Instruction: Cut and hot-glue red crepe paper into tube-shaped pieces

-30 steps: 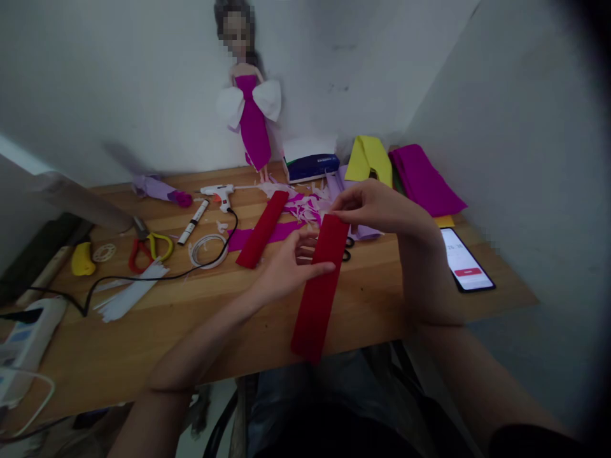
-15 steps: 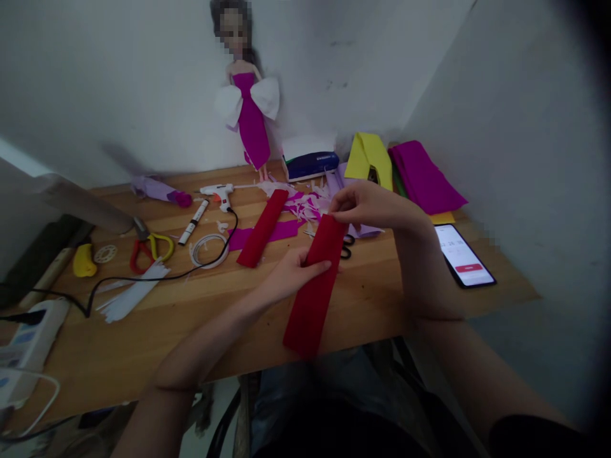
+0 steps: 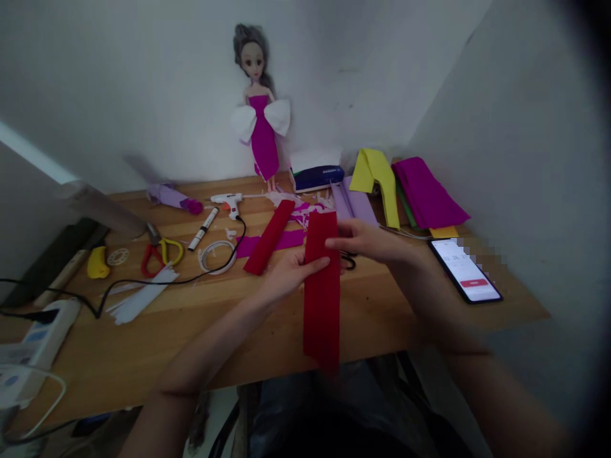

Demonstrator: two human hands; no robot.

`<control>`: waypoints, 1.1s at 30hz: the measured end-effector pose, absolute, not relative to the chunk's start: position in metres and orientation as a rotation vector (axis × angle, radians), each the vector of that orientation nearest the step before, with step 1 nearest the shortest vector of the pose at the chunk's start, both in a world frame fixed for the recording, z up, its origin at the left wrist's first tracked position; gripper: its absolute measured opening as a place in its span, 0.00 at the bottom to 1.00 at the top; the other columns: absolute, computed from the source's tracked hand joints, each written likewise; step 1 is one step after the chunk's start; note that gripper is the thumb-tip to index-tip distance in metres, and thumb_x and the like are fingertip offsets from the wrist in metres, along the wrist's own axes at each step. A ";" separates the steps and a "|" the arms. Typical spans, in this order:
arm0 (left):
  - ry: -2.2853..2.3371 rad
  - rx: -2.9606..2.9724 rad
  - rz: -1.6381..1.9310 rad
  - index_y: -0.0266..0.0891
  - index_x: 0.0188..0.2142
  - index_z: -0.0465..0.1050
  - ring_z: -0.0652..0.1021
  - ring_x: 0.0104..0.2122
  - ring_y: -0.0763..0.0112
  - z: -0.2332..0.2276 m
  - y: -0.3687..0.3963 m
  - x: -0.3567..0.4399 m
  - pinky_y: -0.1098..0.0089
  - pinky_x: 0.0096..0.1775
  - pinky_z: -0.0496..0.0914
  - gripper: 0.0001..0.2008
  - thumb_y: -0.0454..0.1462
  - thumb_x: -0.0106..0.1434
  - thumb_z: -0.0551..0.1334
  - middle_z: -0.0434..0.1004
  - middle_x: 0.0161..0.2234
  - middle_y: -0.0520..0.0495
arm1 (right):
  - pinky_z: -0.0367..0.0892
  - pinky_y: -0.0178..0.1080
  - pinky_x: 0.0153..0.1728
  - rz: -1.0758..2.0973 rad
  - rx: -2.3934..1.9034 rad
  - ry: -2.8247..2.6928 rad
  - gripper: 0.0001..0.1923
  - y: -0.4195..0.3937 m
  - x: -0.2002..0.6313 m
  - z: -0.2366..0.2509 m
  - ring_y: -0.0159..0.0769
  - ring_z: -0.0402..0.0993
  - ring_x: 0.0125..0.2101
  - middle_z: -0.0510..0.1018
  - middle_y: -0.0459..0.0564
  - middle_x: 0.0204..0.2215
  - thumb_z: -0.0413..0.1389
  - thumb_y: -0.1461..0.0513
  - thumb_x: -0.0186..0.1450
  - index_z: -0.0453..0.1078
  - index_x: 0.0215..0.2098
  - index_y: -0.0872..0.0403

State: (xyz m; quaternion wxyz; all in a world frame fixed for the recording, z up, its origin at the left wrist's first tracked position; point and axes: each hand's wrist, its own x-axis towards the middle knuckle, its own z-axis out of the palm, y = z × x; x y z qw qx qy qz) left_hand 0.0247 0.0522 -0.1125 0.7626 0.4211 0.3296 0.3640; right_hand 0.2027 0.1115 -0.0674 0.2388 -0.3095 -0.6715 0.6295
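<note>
A long strip of red crepe paper (image 3: 322, 312) hangs nearly upright over the table's front edge. My left hand (image 3: 298, 268) grips its left side, thumb across the front and fingers behind. On the right side, my right hand (image 3: 360, 240) pinches the strip near its top, the thumb lying on the front. Behind the strip, black scissor handles (image 3: 350, 261) partly show. Left of it lies a second red crepe paper piece (image 3: 270, 238) on a strip of magenta paper (image 3: 296, 239).
A doll (image 3: 264, 137) in a magenta dress leans on the wall. Also on the table are a glue gun (image 3: 231, 203), marker (image 3: 203, 229), tape roll (image 3: 217, 257), pliers (image 3: 160, 251), power strip (image 3: 41, 350), phone (image 3: 465, 270), yellow paper (image 3: 375, 172) and folded magenta paper (image 3: 429, 191). A black cord crosses the left side.
The red strip has swung from slanted to nearly upright. My right hand has moved down from the strip's top corner to its right side. My left hand still holds the left side.
</note>
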 end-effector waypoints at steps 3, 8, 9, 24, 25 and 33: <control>0.757 0.967 0.800 0.35 0.40 0.78 0.81 0.38 0.65 -0.113 0.051 0.026 0.67 0.43 0.72 0.15 0.43 0.57 0.68 0.83 0.38 0.42 | 0.58 0.29 0.16 1.774 -0.902 -1.730 0.13 0.097 0.197 -0.080 0.23 0.62 0.16 0.69 0.39 0.16 0.62 0.54 0.59 0.71 0.28 0.56; 0.760 0.980 0.824 0.34 0.39 0.78 0.81 0.38 0.63 -0.115 0.050 0.030 0.64 0.45 0.72 0.16 0.43 0.54 0.70 0.83 0.36 0.42 | 0.54 0.29 0.13 1.615 -1.002 -1.508 0.14 0.090 0.193 -0.096 0.22 0.58 0.13 0.71 0.41 0.16 0.64 0.53 0.55 0.73 0.26 0.56; 0.759 0.979 0.819 0.34 0.39 0.77 0.81 0.38 0.63 -0.116 0.050 0.031 0.64 0.45 0.72 0.17 0.43 0.54 0.70 0.83 0.36 0.42 | 0.54 0.30 0.13 1.577 -1.013 -1.483 0.14 0.090 0.192 -0.098 0.22 0.58 0.13 0.72 0.41 0.16 0.65 0.53 0.54 0.74 0.27 0.56; 1.156 1.144 0.863 0.37 0.20 0.71 0.69 0.23 0.72 -0.163 0.031 0.021 0.70 0.29 0.63 0.22 0.54 0.56 0.64 0.70 0.19 0.52 | 0.69 0.36 0.28 1.585 -1.180 -1.454 0.14 0.079 0.186 -0.148 0.32 0.73 0.24 0.81 0.48 0.24 0.69 0.54 0.45 0.78 0.24 0.55; 1.187 1.138 0.894 0.38 0.19 0.70 0.67 0.23 0.73 -0.166 0.032 0.019 0.71 0.29 0.62 0.21 0.53 0.55 0.65 0.69 0.19 0.53 | 0.69 0.37 0.27 1.574 -1.193 -1.450 0.14 0.078 0.185 -0.152 0.33 0.73 0.24 0.81 0.48 0.25 0.69 0.54 0.45 0.78 0.25 0.55; 1.291 0.970 1.041 0.37 0.24 0.73 0.72 0.26 0.73 -0.180 0.030 0.015 0.72 0.32 0.66 0.17 0.49 0.50 0.69 0.75 0.25 0.51 | 0.70 0.39 0.31 1.459 -1.236 -1.369 0.14 0.066 0.170 -0.171 0.36 0.73 0.29 0.81 0.48 0.30 0.63 0.50 0.54 0.77 0.29 0.53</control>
